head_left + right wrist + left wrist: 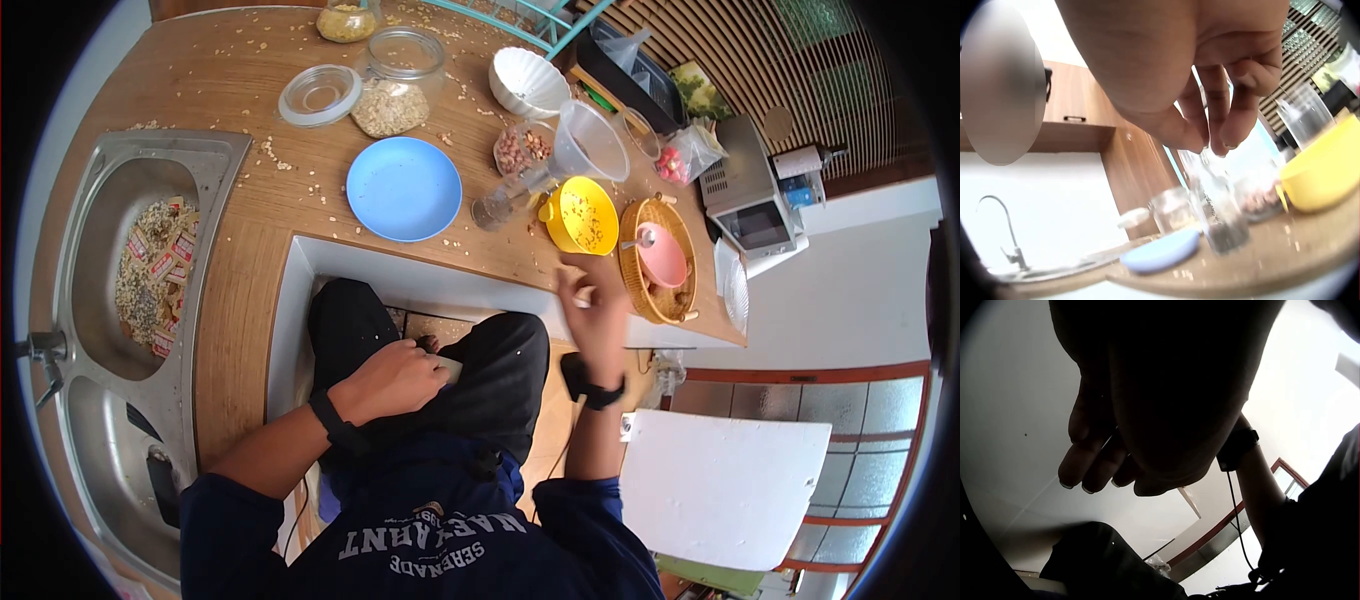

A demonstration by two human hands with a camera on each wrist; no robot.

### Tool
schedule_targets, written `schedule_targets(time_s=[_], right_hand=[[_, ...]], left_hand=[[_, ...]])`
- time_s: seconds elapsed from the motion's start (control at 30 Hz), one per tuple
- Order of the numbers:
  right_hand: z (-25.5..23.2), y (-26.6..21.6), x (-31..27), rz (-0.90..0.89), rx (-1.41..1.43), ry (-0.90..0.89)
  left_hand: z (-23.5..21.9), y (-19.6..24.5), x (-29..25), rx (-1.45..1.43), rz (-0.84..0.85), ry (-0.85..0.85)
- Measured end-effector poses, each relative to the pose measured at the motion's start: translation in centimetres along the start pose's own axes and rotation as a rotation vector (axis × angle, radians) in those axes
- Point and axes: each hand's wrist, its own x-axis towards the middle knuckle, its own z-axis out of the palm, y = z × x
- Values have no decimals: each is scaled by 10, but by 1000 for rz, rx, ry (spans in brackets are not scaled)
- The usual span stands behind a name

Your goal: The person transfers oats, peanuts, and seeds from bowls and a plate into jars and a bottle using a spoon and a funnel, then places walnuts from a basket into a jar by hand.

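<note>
My right hand is raised in front of the counter edge, beside the yellow bowl and the wicker basket. Its fingers bend loosely, fingertips close to the thumb, and nothing shows between them. Beyond it in the right wrist view stands a clear glass bottle with dark contents at the bottom. My left hand rests over my lap, fingers relaxed and holding nothing; in the left wrist view this hand is a dark silhouette. A blue plate lies on the counter left of the bottle.
An oat jar, its lid, a jar of nuts, a clear plastic cup and a white bowl stand farther back. The basket holds a pink bowl. Left is a sink with oats and wrappers. Flakes litter the counter.
</note>
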Motion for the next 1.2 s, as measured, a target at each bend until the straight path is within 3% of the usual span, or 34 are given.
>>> schedule_targets(time_s=[0.13,0.27,0.3,0.63,1.13,1.2], right_hand=[[64,22,-5,17,-82,86],[81,40,12,-103,-223,181],[84,45,12,-61,-257,135],[80,36,-22,-69,-408,76],[80,43,-17,-131,-244,190],[81,40,-17,-44,-197,203]], left_hand=[[-1,1,1,10,-3,26],[-4,-1,2,17,-1,19],[-4,-1,1,14,-3,16],[-5,2,0,-14,-20,-18],[-6,2,0,-22,-20,-26],[-2,-1,-2,10,-11,-17]])
